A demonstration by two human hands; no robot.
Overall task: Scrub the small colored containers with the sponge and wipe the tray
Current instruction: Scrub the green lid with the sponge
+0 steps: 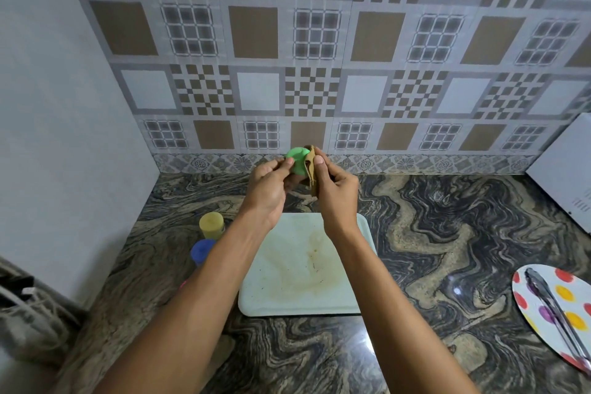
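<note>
Two bare hands, raised side by side over the counter point(447, 217), beyond the far edge of the tray point(348, 294).

Left hand point(268, 185): fingers and thumb curled round one green container point(295, 160), gripping it clear of the counter, a round face turned toward the camera.

Right hand point(335, 192): thumb and fingers pinching one brown sponge point(311, 171), folded and pressed against the right side of the green container.

One pale tray, flat on the counter below both forearms, its near edge close to the counter's front edge; brownish stains and dark specks across its middle.

Two more containers standing on the counter just off the tray's left edge, toward the left wall: one yellow container point(211, 225) farther back, one blue container point(201, 251) just in front of it, partly behind the left forearm. Three containers plainly in view in all. One small pink sliver point(184, 283) at the edge of the left forearm; too hidden to tell what.

One white plate point(524, 288) with red, yellow and purple dots at the counter's right edge, well apart from the tray. One pair of metal tongs point(548, 301) lying across it.

One white appliance point(566, 169) at the counter's far right corner.
</note>
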